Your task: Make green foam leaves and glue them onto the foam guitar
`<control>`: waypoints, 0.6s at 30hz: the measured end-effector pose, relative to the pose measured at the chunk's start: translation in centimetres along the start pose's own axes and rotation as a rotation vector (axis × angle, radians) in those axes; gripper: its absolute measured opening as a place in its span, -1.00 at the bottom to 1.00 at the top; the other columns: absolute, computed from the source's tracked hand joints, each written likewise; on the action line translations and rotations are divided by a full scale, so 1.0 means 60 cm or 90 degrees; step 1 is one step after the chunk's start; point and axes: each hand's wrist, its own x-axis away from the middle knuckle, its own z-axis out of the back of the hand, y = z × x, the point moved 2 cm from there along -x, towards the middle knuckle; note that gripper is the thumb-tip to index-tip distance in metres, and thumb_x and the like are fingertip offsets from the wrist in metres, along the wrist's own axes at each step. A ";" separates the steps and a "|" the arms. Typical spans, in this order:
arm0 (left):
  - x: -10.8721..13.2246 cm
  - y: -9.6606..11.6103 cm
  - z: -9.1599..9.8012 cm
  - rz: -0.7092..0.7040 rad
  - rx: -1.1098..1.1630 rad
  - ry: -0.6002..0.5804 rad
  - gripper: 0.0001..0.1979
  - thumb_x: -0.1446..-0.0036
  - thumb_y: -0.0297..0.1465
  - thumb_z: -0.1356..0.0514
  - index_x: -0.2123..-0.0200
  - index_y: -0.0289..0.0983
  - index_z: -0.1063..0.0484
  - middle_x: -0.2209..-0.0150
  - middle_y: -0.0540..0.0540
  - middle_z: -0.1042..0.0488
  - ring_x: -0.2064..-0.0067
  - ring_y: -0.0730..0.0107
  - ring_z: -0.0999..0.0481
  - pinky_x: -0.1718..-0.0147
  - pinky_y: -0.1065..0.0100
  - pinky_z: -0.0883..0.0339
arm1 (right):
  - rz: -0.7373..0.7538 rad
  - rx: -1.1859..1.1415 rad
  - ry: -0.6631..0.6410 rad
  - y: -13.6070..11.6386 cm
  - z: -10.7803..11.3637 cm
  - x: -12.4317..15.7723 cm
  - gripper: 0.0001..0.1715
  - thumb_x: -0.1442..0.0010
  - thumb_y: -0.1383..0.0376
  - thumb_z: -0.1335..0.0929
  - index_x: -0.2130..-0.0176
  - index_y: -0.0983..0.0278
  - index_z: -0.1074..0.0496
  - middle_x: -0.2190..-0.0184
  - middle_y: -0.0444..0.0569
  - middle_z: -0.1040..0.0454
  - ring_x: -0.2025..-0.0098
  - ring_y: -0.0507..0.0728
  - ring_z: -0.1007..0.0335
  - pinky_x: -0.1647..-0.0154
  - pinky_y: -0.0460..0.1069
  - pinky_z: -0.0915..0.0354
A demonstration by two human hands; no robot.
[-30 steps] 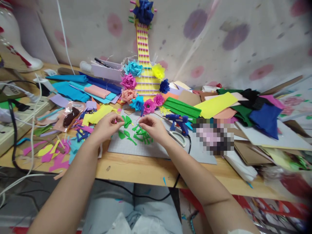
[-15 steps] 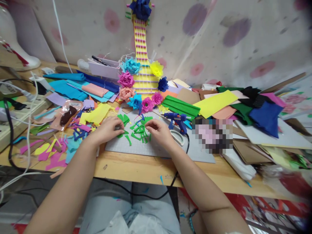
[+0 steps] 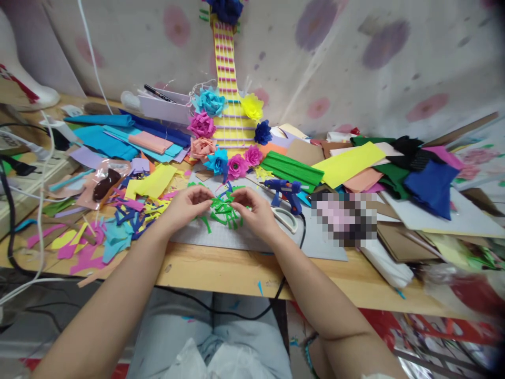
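Note:
My left hand [image 3: 192,204] and my right hand [image 3: 252,208] face each other over a grey cutting board [image 3: 213,239]. The fingers of both are closed in a pinch at a piece of green paper [image 3: 223,202] between them. Just below the fingertips lie several cut green paper scraps [image 3: 229,221], some of them leaf-like. Part of the green paper is hidden behind my fingers. A blue glue gun [image 3: 287,190] lies right of my right hand, with the white handle of scissors [image 3: 284,218] beside it.
Behind the board stands a yellow paper guitar [image 3: 232,123] with paper flowers round it. Coloured offcuts [image 3: 118,231] cover the left side; folded sheets [image 3: 355,166] are piled on the right. A black cord [image 3: 252,317] hangs along the table's front edge.
My left hand has moved right and slightly up, away from the scraps at the left, and its fingertips are now close to those of my right hand at the green paper.

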 end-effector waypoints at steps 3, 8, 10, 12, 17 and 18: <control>0.003 0.005 -0.008 0.004 0.016 -0.008 -0.83 0.15 -0.35 -0.22 0.42 -0.30 -0.39 0.57 0.05 -0.37 0.57 0.56 -0.31 0.59 0.51 -0.19 | 0.003 -0.003 -0.012 0.003 -0.003 -0.001 -0.82 -0.04 0.36 -0.32 0.26 0.23 -0.32 0.44 -0.14 -0.41 0.39 0.01 -0.34 0.32 -0.05 -0.27; 0.005 0.005 -0.006 0.016 0.025 0.005 -0.82 0.16 -0.35 -0.23 0.42 -0.31 -0.42 0.54 0.04 -0.41 0.55 0.55 -0.32 0.57 0.50 -0.19 | 0.011 0.024 -0.014 0.001 -0.006 -0.002 -0.82 -0.05 0.36 -0.31 0.26 0.25 -0.31 0.44 -0.14 -0.41 0.40 0.00 -0.35 0.34 -0.06 -0.27; 0.006 0.005 -0.005 0.020 0.026 0.003 -0.82 0.16 -0.36 -0.22 0.42 -0.31 -0.42 0.55 0.04 -0.41 0.55 0.55 -0.32 0.57 0.50 -0.19 | 0.018 0.036 -0.014 0.000 -0.007 -0.002 -0.82 -0.05 0.36 -0.31 0.25 0.25 -0.30 0.44 -0.13 -0.41 0.39 0.00 -0.35 0.34 -0.06 -0.27; 0.006 0.005 -0.006 0.019 0.026 -0.004 -0.83 0.16 -0.36 -0.22 0.42 -0.31 -0.43 0.55 0.04 -0.41 0.55 0.56 -0.32 0.56 0.50 -0.19 | 0.025 0.050 -0.017 -0.001 -0.008 -0.003 -0.82 -0.06 0.37 -0.31 0.25 0.26 -0.30 0.44 -0.13 -0.41 0.39 0.00 -0.35 0.34 -0.06 -0.27; 0.005 0.005 -0.008 0.020 0.019 -0.021 -0.83 0.17 -0.37 -0.22 0.42 -0.31 -0.44 0.55 0.03 -0.41 0.55 0.55 -0.32 0.55 0.49 -0.19 | 0.037 0.068 -0.017 0.001 -0.009 -0.004 -0.84 -0.05 0.38 -0.31 0.27 0.27 -0.31 0.44 -0.12 -0.41 0.40 0.00 -0.36 0.34 -0.06 -0.28; 0.005 0.006 -0.008 0.021 0.019 -0.021 -0.83 0.17 -0.37 -0.21 0.43 -0.31 -0.44 0.55 0.03 -0.41 0.55 0.54 -0.32 0.55 0.49 -0.18 | 0.040 0.069 -0.016 0.001 -0.010 -0.004 -0.84 -0.05 0.38 -0.30 0.27 0.27 -0.31 0.44 -0.13 -0.41 0.40 0.00 -0.36 0.34 -0.07 -0.28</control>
